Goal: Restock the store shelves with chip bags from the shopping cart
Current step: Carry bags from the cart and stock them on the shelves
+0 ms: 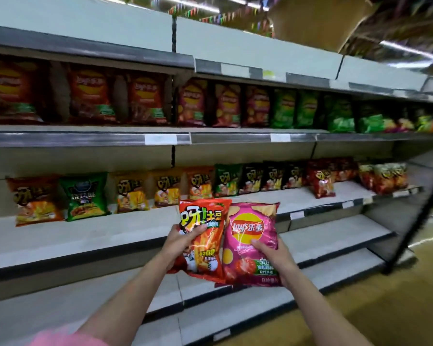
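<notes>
Your left hand (179, 242): arm extended, thumb over front, grips orange-red bag (202, 239) | your right hand (273, 253): grips pink Lay's bag (251, 242) | both bags upright, edges touching, before shelves (85, 236).

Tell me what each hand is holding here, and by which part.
The left hand grips the red-orange chip bag at its left edge, about mid-height. The right hand grips the pink Lay's bag at its lower right edge.

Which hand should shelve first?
Left. The left hand holds the red bag, whose matching bags stand on the shelf directly ahead; the right hand's pink bag belongs higher.
</notes>
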Demonstrator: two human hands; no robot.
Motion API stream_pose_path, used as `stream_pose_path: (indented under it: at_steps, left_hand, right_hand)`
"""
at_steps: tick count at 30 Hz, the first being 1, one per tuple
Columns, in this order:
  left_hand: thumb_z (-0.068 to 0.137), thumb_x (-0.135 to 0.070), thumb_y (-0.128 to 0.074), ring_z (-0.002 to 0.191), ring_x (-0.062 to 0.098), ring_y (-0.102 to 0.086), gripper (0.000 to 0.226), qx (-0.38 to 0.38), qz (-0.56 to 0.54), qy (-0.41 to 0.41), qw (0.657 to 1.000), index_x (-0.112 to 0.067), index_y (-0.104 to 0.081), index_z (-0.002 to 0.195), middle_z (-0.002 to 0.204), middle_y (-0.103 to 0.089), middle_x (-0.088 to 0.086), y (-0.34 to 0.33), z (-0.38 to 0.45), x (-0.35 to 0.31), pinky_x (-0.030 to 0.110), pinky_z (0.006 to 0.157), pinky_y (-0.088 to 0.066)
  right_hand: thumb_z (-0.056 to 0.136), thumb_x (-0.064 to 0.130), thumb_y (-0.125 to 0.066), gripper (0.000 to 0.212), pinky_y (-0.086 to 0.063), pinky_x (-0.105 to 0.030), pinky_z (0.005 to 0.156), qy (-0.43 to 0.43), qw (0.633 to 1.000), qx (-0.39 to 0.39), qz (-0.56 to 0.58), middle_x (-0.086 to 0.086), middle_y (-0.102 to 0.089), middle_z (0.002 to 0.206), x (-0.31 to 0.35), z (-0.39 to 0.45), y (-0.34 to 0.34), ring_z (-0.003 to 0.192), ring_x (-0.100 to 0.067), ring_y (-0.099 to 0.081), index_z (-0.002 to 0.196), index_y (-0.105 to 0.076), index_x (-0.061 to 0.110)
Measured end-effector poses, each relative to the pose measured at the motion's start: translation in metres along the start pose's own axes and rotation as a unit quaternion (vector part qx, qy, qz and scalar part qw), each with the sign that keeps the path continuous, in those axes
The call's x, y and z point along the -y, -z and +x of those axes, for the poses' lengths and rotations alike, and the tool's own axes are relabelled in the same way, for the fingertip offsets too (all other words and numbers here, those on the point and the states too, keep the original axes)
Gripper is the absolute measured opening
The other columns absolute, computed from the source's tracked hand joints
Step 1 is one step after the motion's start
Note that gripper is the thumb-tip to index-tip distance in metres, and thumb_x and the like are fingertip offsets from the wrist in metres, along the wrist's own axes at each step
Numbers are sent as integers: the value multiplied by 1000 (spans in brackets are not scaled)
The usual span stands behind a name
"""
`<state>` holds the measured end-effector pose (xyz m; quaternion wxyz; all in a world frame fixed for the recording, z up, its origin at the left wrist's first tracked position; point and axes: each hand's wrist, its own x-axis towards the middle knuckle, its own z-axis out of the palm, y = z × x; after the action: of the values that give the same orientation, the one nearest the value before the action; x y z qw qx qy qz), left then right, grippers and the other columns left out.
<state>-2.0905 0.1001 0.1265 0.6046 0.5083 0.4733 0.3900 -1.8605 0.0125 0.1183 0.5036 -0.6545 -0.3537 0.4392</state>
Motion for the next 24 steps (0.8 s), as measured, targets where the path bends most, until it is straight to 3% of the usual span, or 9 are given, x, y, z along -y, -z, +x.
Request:
stream_pose_path:
  at_steps: [5, 11, 14, 16, 18, 22, 24]
  left_hand:
    - [74, -41, -74, 79, 18, -67, 51, 43, 24, 1, 999, -22, -42, 109, 93, -66, 2, -38, 16, -2, 26, 59, -50]
    - [73, -44, -75, 82, 17, -67, 59, 63, 46, -15, 997, -17, -45, 116, 99, -66, 2, -64, 37, -26, 27, 63, -51]
    - [56, -53, -84, 88, 22, -71, 77, 83, 31, -29, 996, -16, -56, 117, 102, -72, 4, -67, 43, -39, 39, 83, -57]
    - [53, -55, -85, 89, 22, -71, 74, 91, 37, -39, 994, -20, -59, 113, 102, -73, 4, -68, 45, -46, 43, 88, -55]
    - [57, -50, -81, 91, 21, -71, 66, 99, 30, -50, 993, -22, -58, 113, 104, -72, 3, -69, 44, -55, 41, 88, -55]
    - [68, -45, -77, 90, 16, -69, 65, 85, 44, -67, 993, -20, -54, 124, 107, -70, 2, -69, 45, -65, 27, 72, -55]
    - [60, -54, -79, 92, 19, -70, 77, 83, 42, -68, 993, -21, -53, 124, 108, -71, 2, -67, 45, -69, 35, 81, -56]
  right_hand:
    - [52, 48, -81, 75, -55, -51, 84, -9, 998, -55, 5, -8, -70, 104, -5, 1, 34, 88, -29, -70, 116, -48, 27]
    - [70, 36, -79, 60, -56, -49, 83, 13, 997, -77, 18, -8, -70, 104, 11, 9, 58, 87, -28, -71, 121, -48, 25]
    - [75, 31, -78, 54, -58, -42, 75, 32, 996, -82, 24, -7, -70, 103, 25, 13, 64, 86, -27, -71, 120, -49, 24]
    - [76, 31, -77, 53, -58, -37, 71, 36, 996, -81, 28, -7, -70, 104, 32, 13, 66, 86, -26, -71, 120, -48, 25]
    - [75, 33, -77, 58, -58, -39, 73, 40, 995, -85, 27, -7, -69, 106, 37, 17, 67, 88, -26, -70, 123, -46, 25]
    - [75, 32, -78, 58, -57, -41, 77, 57, 994, -87, 30, -7, -69, 106, 45, 22, 68, 89, -26, -70, 124, -47, 21]
    - [76, 31, -78, 58, -57, -40, 77, 63, 994, -85, 34, -7, -69, 106, 49, 22, 66, 89, -27, -70, 123, -47, 21]
